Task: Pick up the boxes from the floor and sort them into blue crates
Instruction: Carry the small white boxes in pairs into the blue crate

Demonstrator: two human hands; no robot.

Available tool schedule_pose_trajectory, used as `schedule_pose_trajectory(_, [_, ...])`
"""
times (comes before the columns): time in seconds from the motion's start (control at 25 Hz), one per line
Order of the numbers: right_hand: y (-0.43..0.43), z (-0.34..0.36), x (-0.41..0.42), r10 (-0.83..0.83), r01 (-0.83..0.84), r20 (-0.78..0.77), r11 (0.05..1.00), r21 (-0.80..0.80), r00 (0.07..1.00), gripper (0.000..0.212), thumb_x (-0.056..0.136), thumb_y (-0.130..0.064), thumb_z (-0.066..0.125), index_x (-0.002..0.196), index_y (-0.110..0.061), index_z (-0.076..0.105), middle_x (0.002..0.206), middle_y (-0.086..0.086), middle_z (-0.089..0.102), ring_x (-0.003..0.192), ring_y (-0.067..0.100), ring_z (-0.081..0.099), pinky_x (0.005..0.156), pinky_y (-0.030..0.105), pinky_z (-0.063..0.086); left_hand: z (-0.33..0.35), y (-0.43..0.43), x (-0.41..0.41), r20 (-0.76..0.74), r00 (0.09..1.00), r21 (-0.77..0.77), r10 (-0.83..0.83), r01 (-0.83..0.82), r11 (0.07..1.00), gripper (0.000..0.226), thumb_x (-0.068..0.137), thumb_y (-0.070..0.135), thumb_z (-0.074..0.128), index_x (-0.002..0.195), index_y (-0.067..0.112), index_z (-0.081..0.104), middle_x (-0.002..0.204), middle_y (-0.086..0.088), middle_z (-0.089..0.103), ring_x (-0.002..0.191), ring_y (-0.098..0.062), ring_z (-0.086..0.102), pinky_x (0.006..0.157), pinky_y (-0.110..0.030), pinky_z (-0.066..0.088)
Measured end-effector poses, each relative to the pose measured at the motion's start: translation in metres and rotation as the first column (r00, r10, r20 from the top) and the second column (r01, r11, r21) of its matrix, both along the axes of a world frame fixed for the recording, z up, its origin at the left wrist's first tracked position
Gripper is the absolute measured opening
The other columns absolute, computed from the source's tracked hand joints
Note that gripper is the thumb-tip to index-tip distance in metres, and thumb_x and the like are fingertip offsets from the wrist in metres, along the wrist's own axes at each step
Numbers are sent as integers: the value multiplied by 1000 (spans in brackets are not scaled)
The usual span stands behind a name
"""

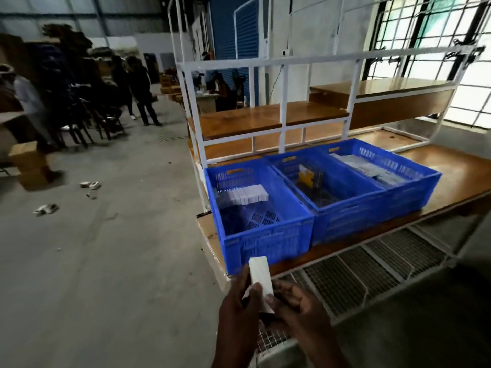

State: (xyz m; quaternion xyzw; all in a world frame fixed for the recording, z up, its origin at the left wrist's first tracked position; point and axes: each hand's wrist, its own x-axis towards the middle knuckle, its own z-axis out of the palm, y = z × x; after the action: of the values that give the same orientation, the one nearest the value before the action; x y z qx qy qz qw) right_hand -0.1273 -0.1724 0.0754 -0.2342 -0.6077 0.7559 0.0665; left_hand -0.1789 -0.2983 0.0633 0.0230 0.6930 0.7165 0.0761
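I am standing on a grey concrete floor (106, 261), facing a wooden workbench (457, 176) with a white metal frame (283, 110). Daylight is pouring through a barred window (430, 30) on my right, and people (140, 86) are standing far off near dark chairs (79, 128).

3 crates stand side by side on the table (451, 176): left crate (265, 251), middle crate (345, 224), right crate (419, 192). A shelf frame (283, 123) stands behind them on the same table.

Contents:
- Left crate: row of boxes (245, 195) at the rear.
- Middle crate: upright boxes (305, 177) at rear left.
- Right crate: stacked boxes (372, 168).

Loose boxes (90, 185) lie on the floor, well left of the table. Before the left crate, the left hand (239, 312) and right hand (297, 304) hold 1 held box (261, 272) between them. A wire rack (358, 282) lies below the table's front edge.
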Motion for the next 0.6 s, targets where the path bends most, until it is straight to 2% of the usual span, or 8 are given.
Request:
schedule_pose_trajectory(0.08, [14, 4, -66, 53, -53, 11, 999, 8, 999, 32, 88, 0, 78, 119, -7, 71, 101, 13, 82, 89, 35, 80, 76, 46, 66, 3, 11, -57, 3, 999, -31, 33, -33, 999, 46, 95, 33, 71, 141, 38, 67, 127, 8, 78, 109, -20, 78, 94, -58, 63])
schedule_pose_trajectory(0.16, [26, 11, -120, 83, -83, 5, 995, 56, 997, 32, 88, -4, 80, 118, -11, 71, 100, 11, 83, 87, 30, 81, 74, 44, 66, 7, 20, -104, -15, 1000, -39, 22, -23, 999, 41, 101, 26, 70, 141, 34, 66, 117, 15, 81, 97, -18, 82, 90, -52, 65])
schedule_pose_trajectory(0.24, [41, 15, -185, 64, -64, -2, 993, 102, 998, 30, 87, -4, 81, 114, -13, 72, 99, 10, 83, 86, 27, 81, 73, 42, 66, 4, 32, -163, -56, 998, -83, 30, -34, 996, 43, 100, 30, 69, 142, 36, 65, 115, 18, 81, 99, -16, 81, 94, -50, 63])
schedule_pose_trajectory(0.28, [47, 16, -216, 51, -50, -9, 993, 104, 999, 30, 87, -3, 81, 113, -13, 71, 99, 10, 82, 86, 27, 81, 73, 40, 66, 1, 36, -191, -90, 996, -124, 18, -29, 992, 43, 100, 32, 68, 142, 39, 65, 118, 18, 80, 104, -11, 80, 97, -46, 63])
schedule_pose_trajectory(0.4, [59, 22, -312, 36, -35, -9, 991, 133, 999, 29, 89, -5, 80, 116, -11, 69, 99, 9, 82, 85, 27, 81, 71, 38, 66, 6, 42, -278, -193, 981, -266, -7, -46, 963, 39, 104, 24, 67, 141, 36, 67, 123, 20, 76, 103, 15, 70, 93, -15, 56])
schedule_pose_trajectory(0.44, [62, 24, -338, 51, -51, 4, 989, 138, 999, 29, 90, -6, 80, 116, -11, 69, 101, 10, 81, 83, 26, 81, 70, 37, 66, 7, 44, -303, -218, 976, -317, -7, -64, 946, 40, 104, 24, 66, 142, 34, 67, 124, 19, 76, 104, 16, 69, 93, -13, 55])
schedule_pose_trajectory(0.52, [66, 23, -390, 73, -79, 46, 987, 141, 996, 27, 90, -8, 80, 114, -11, 70, 102, 12, 80, 79, 23, 80, 68, 33, 66, 13, 48, -347, -240, 970, -413, -43, -62, 909, 38, 105, 26, 64, 142, 33, 67, 120, 13, 79, 104, 5, 73, 91, -22, 58])
schedule_pose_trajectory(0.6, [69, 8, -444, 61, -78, 123, 987, 143, 991, 30, 87, -11, 83, 115, -10, 71, 103, 14, 80, 82, 27, 80, 76, 41, 67, 12, 49, -386, -247, 966, -517, -79, -62, 854, 31, 104, 25, 62, 133, 33, 71, 112, 9, 81, 96, -4, 75, 83, -25, 58])
